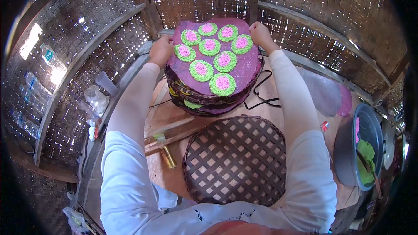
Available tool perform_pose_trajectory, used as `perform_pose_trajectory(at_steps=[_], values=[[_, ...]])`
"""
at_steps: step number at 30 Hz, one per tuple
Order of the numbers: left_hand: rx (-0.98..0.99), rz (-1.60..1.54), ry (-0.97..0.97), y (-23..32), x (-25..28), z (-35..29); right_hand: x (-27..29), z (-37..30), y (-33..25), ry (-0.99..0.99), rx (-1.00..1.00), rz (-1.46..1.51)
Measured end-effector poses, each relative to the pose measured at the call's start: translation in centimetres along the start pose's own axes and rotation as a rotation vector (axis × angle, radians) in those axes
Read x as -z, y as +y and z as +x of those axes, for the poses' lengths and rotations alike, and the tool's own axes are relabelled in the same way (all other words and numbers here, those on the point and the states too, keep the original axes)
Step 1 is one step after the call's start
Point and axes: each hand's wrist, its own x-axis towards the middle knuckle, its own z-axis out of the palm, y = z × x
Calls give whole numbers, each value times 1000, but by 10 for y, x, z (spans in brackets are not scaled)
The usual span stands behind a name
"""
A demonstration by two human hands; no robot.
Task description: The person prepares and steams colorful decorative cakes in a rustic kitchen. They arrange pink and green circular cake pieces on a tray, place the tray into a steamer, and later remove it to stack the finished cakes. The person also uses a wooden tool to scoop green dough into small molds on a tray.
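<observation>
Along the left woven wall, clear plastic bottles (38, 90) are resting beside a slanting wooden rail, and a translucent cup (106, 83) is leaning nearer in. The left hand (161, 52) is pinching the left edge of a thin purple sheet (245, 66), its fingers closed on it. Below, a shiny gold cylinder (168, 157) is lying by wooden slats (176, 135) on the pale wooden table (275, 115). At centre, nine round green-and-pink lacy cakes (209, 47) are sitting on the sheet, which is spreading over a stack of dark woven trays (226, 101); nearer the body, a round brown lattice tray (235, 160) is lying apart. The right hand (262, 36) is gripping the sheet's right edge, a black cord (257, 100) is trailing below it, and farther right a grey basin (342, 148) is holding a green mass (366, 152). Uneven pulling could be tilting the sheet and sliding the cakes together; a sharp tug could be tearing its thin edge. The fingertips are hiding behind the hands, the cakes in the lower trays are showing only in slivers, the right forearm is covering part of the table, and whether the sheet is touching the top tray throughout is remaining unclear.
</observation>
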Motion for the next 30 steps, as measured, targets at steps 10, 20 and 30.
perform_pose_trajectory(at_steps=[10, 20, 30], values=[[-193, 320, 310, -21, 3, -45, 15, -46, 29, -49, -18, -236], [-1003, -252, -17, 117, 37, -277, 180, -388, 53, 102, -309, 48], [-1105, -684, -545, 203, 21, -481, 335, -692, 8, 355, -698, -239]])
